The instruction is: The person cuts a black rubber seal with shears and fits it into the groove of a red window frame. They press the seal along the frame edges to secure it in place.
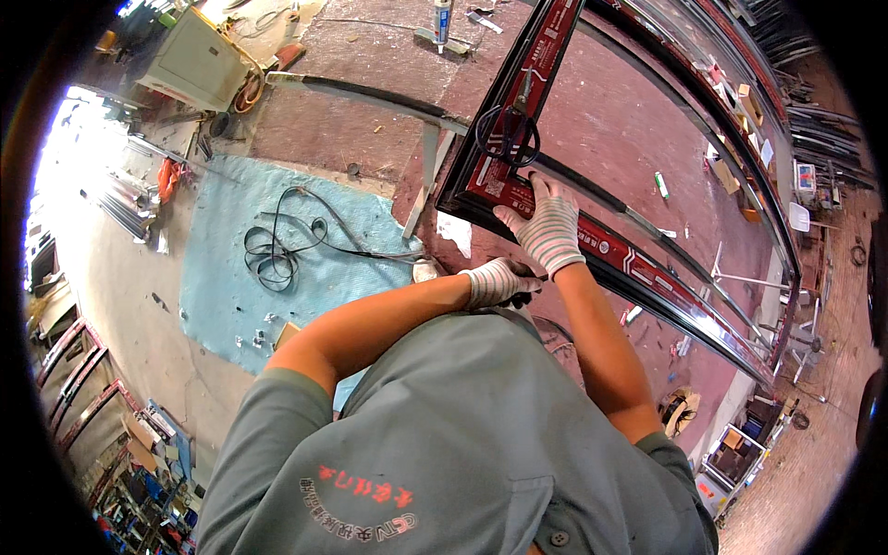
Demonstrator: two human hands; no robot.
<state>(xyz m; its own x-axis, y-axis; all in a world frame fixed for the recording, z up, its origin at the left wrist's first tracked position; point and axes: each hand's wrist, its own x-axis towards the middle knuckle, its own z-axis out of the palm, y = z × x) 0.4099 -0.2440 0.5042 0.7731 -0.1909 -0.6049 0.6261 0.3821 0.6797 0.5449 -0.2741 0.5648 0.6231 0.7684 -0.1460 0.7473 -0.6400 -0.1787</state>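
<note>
A large dark window or door frame (638, 264) with red protective film stands on supports in front of me. My right hand (550, 227), in a striped glove, lies on its near bar by the corner, thumb and fingers spread. Scissors (507, 139) with dark loop handles rest on that corner, just beyond my fingers. Close to my waist, my left hand (499, 282), gloved the same way, has its fingers curled round something dark that I cannot make out. A long black rubber-like strip (319, 242) lies in loops on a blue mat (217, 231) and runs toward my left hand.
A padded support bar (365, 92) sticks out left of the frame. A sealant tube (442, 23) stands on the floor beyond. At the far left is a beige metal cabinet (199, 65). Tools, boxes and long profiles (828, 129) crowd the right side; small metal parts (262, 335) dot the mat.
</note>
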